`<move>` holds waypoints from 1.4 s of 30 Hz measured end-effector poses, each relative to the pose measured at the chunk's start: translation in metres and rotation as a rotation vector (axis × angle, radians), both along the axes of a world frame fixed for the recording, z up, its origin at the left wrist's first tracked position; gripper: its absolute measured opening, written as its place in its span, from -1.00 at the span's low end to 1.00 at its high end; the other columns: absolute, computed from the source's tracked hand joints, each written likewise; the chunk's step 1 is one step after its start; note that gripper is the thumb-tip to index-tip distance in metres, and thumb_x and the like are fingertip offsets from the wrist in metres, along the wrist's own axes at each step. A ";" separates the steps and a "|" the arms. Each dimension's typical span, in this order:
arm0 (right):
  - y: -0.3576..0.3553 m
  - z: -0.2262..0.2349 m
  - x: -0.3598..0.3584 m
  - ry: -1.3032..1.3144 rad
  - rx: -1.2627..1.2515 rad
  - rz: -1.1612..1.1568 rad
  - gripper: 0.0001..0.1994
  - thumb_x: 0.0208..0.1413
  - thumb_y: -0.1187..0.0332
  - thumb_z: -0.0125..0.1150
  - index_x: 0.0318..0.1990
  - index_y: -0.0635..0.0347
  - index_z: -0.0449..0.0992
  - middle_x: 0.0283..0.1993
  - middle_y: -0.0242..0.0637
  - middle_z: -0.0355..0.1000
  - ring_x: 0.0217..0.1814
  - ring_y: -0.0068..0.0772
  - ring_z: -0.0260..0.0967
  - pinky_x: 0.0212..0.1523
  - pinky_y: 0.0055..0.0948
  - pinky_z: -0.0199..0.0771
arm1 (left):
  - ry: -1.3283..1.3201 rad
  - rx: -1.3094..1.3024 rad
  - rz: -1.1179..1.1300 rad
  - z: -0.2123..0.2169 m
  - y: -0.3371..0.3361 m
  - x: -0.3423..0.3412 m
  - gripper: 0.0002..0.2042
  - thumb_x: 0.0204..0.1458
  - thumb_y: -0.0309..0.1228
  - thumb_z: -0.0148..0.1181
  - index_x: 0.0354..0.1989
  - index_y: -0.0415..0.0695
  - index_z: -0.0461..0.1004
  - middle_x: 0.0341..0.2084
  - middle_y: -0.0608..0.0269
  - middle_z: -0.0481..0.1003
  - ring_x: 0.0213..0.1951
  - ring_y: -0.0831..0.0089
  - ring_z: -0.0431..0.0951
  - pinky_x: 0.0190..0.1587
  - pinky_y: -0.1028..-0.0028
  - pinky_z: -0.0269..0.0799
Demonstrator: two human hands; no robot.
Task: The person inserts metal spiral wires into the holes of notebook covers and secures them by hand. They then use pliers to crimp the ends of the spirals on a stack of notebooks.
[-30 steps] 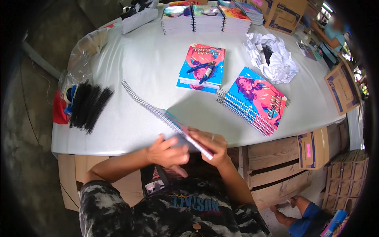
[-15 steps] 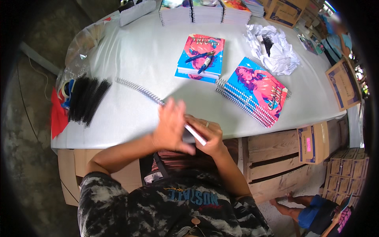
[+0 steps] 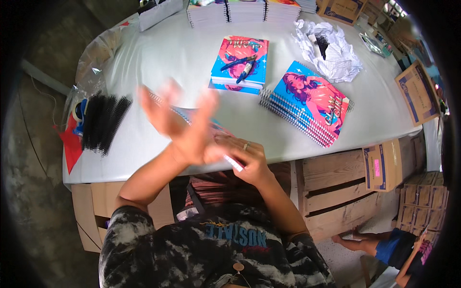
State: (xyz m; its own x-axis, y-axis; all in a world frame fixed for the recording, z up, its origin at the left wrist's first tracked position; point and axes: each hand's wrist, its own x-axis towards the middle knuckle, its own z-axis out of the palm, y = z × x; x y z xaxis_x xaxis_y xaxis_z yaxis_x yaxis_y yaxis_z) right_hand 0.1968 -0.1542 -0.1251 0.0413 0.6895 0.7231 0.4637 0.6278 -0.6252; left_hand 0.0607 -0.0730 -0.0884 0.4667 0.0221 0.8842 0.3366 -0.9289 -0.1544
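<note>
My left hand (image 3: 180, 120) is raised and blurred, fingers spread, above a spiral-bound notebook (image 3: 165, 103) that lies near the front edge of the white table (image 3: 158, 57). My right hand (image 3: 242, 153) presses down on the notebook's near end, gripping its edge; a ring shows on one finger. Most of the notebook is hidden under both hands.
A pile of black spiral coils (image 3: 103, 120) lies at the left. A colourful notebook with pens on it (image 3: 240, 62) and a fanned stack of notebooks (image 3: 307, 103) lie ahead. Crumpled white wrapping (image 3: 331, 50) is behind. Cardboard boxes (image 3: 379, 165) stand at the right; another person's foot (image 3: 353, 240) shows below.
My left hand has lifted off the notebook and swung up and left with spread fingers. My right hand stays on the notebook's near end.
</note>
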 end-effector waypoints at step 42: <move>-0.005 0.067 0.021 0.287 -0.396 0.020 -0.77 0.00 0.35 0.26 -0.27 0.31 0.44 -0.51 -0.14 0.42 -0.48 -0.57 0.36 -0.45 -0.51 0.33 | -0.171 -1.755 -0.596 0.054 -0.012 -0.006 -0.84 0.04 -0.54 0.13 -0.21 -0.31 0.49 -0.34 0.26 0.51 -0.28 0.61 0.46 -0.19 0.60 0.40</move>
